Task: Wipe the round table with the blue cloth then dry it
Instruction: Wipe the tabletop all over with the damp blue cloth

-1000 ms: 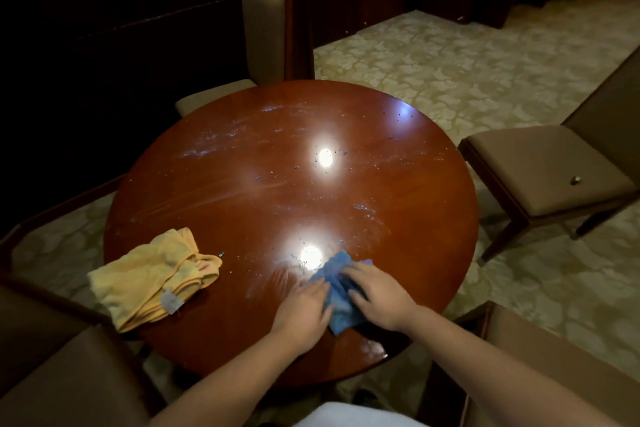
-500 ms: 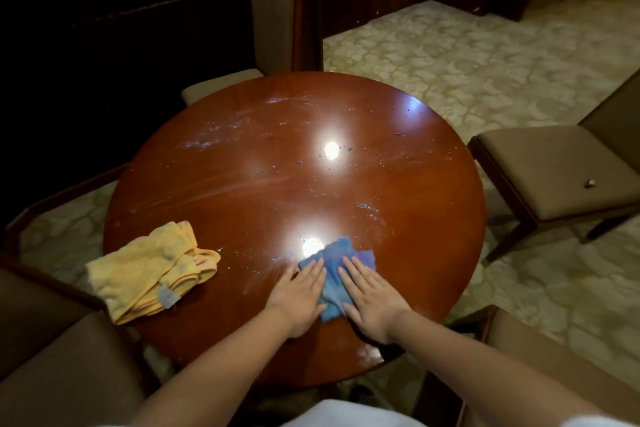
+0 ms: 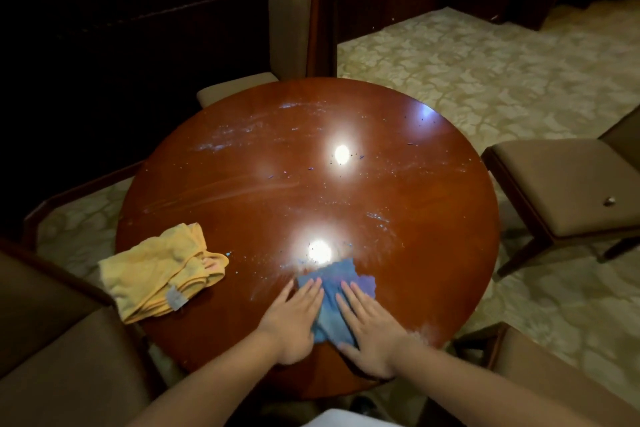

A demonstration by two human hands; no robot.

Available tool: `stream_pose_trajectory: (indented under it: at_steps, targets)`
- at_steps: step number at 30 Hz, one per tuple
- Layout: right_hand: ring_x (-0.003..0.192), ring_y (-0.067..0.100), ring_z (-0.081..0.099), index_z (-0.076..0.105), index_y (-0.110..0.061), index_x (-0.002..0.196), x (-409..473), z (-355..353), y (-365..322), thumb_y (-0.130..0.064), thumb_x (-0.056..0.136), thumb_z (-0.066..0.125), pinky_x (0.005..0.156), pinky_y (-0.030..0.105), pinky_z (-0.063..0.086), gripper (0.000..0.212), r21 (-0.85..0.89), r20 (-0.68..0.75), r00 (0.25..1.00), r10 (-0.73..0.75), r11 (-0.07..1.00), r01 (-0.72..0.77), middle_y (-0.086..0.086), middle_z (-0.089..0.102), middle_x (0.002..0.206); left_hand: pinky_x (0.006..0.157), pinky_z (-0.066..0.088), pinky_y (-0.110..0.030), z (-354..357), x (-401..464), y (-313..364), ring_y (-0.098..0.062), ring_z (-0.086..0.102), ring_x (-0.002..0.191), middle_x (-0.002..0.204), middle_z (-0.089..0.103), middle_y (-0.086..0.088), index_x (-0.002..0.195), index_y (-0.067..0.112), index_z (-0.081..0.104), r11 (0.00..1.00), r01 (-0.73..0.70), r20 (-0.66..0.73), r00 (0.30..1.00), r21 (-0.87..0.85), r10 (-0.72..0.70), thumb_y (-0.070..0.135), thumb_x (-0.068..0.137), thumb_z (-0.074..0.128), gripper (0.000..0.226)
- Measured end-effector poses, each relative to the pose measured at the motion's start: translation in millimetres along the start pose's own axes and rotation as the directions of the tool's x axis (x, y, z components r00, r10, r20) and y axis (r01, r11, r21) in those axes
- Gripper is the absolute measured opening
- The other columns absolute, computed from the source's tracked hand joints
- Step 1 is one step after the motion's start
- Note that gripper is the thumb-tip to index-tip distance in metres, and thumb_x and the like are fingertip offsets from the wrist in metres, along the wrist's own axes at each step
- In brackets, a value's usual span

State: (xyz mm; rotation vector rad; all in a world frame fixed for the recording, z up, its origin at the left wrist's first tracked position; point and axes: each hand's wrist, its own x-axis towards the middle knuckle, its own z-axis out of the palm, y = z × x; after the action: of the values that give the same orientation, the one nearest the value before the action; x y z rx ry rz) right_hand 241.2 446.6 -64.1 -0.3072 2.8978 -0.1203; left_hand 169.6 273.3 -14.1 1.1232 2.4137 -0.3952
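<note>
The round, glossy reddish-brown table (image 3: 433, 218) fills the middle of the view, with pale smears and small dark specks across its far half. The blue cloth (image 3: 334, 302) lies spread near the front edge. My left hand (image 3: 294, 319) presses flat on its left part, fingers straight. My right hand (image 3: 367, 326) presses flat on its right part, fingers straight and pointing away from me. A crumpled yellow cloth (image 3: 159, 270) lies on the table's left side, apart from both hands.
Brown padded chairs ring the table: one at the far side (image 3: 287, 28), one at the right (image 3: 568, 191) with a small object on its seat, one at the front left (image 3: 59, 357), one at the front right (image 3: 540, 357). Patterned carpet (image 3: 485, 62) lies beyond.
Both hands went from gathering the blue cloth with curled fingers to lying flat on it, and the cloth has spread out. The view has tilted slightly; the yellow cloth stayed put.
</note>
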Motion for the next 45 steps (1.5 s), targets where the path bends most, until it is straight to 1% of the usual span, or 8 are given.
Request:
stream_pose_trajectory:
  at_steps: [6, 9, 16, 22, 29, 35, 41, 45]
  targets:
    - [0.142, 0.026, 0.026, 0.023, -0.005, 0.148, 21.5, -3.1, 3.9, -0.065, 0.092, 0.001, 0.112, 0.032, 0.007, 0.084, 0.065, 0.115, 0.993, 0.036, 0.997, -0.044, 0.012, 0.031, 0.152, 0.115, -0.013, -0.04, -4.0, 10.3, -15.8, -0.017, -0.013, 0.146, 0.159, -0.012, -0.009, 0.151, 0.007, -0.005, 0.995, -0.01, -0.016, 1.0, 0.102, 0.012, 0.037, 0.097, 0.027, 0.07]
    - [0.14, 0.025, -0.015, 0.001, -0.006, 0.149, 40.9, -16.3, 5.3, -0.077, 0.07, -0.018, 0.114, 0.03, -0.013, 0.108, -0.036, 0.058, 0.998, -0.027, 0.999, 0.029, 0.01, -0.012, 0.153, 0.116, -0.011, -0.042, -9.9, 20.4, -24.5, -0.016, -0.01, 0.147, 0.159, -0.011, -0.008, 0.152, 0.008, -0.005, 0.993, 0.052, 0.004, 0.999, 0.109, -0.052, 0.041, 0.097, 0.025, 0.071]
    - [0.143, 0.022, 0.008, 0.005, -0.012, 0.152, 14.7, 8.0, -11.2, -0.065, 0.093, 0.015, 0.111, 0.033, 0.01, 0.08, 0.1, 0.135, 0.983, -0.121, 0.989, 0.108, 0.011, 0.016, 0.158, 0.11, -0.022, -0.037, 20.3, -17.7, -23.6, -0.011, -0.019, 0.143, 0.159, -0.013, -0.004, 0.152, 0.011, -0.005, 0.999, 0.027, -0.025, 0.999, -0.037, -0.028, 0.041, 0.09, 0.021, 0.074]
    - [0.134, 0.025, -0.034, -0.011, -0.012, 0.148, 58.8, -25.6, -31.6, -0.069, 0.066, -0.027, 0.113, 0.029, -0.018, 0.101, 0.007, 0.124, 0.987, -0.1, 0.995, 0.1, 0.01, -0.017, 0.151, 0.116, -0.012, -0.042, 3.9, -5.5, -53.6, -0.015, -0.014, 0.146, 0.159, -0.014, -0.006, 0.151, 0.009, -0.008, 0.994, 0.11, 0.014, 0.994, 0.007, -0.11, 0.039, 0.098, 0.025, 0.07]
    - [0.137, 0.026, 0.035, 0.033, -0.01, 0.147, 33.1, -0.6, -73.4, -0.051, 0.098, 0.004, 0.11, 0.033, 0.014, 0.07, 0.063, 0.176, 0.981, -0.077, 0.996, 0.067, 0.012, 0.055, 0.134, 0.108, -0.023, -0.037, 37.3, -58.5, -62.9, -0.015, -0.014, 0.146, 0.16, -0.011, -0.006, 0.152, 0.008, -0.004, 0.999, -0.018, 0.02, 1.0, -0.048, 0.019, 0.03, 0.093, 0.029, 0.071]
    - [0.145, 0.023, -0.016, -0.004, -0.011, 0.152, 91.3, -38.8, -84.7, -0.065, 0.081, -0.014, 0.112, 0.029, -0.014, 0.089, 0.002, 0.265, 0.961, -0.074, 0.997, 0.076, 0.006, -0.021, 0.153, 0.118, -0.011, -0.041, 10.2, -26.6, -104.0, -0.013, -0.005, 0.147, 0.16, -0.005, -0.005, 0.152, 0.011, 0.001, 0.997, 0.042, 0.056, 0.998, -0.063, -0.038, 0.031, 0.097, 0.026, 0.064]
    - [0.119, 0.014, 0.057, 0.071, -0.021, 0.115, 54.5, -40.0, -100.5, -0.042, 0.098, -0.01, 0.108, 0.022, 0.029, 0.086, -0.086, 0.104, 0.99, -0.099, 0.99, 0.108, 0.001, 0.064, 0.124, 0.116, -0.012, -0.039, 29.4, -51.2, -104.2, -0.016, -0.004, 0.147, 0.16, -0.003, -0.007, 0.153, 0.009, 0.004, 0.998, -0.046, -0.027, 0.999, -0.038, 0.045, 0.037, 0.101, 0.023, 0.062]
    - [0.12, 0.014, 0.057, 0.069, -0.023, 0.118, 54.2, -43.9, -105.7, -0.037, 0.099, -0.006, 0.099, 0.023, 0.041, 0.079, -0.157, 0.19, 0.981, -0.043, 0.985, 0.073, 0.001, 0.064, 0.126, 0.114, -0.014, -0.036, 45.4, -56.6, -107.1, -0.017, -0.007, 0.147, 0.16, -0.005, -0.007, 0.152, 0.009, 0.001, 0.998, -0.04, -0.07, 0.997, -0.051, 0.036, 0.043, 0.101, 0.023, 0.065]
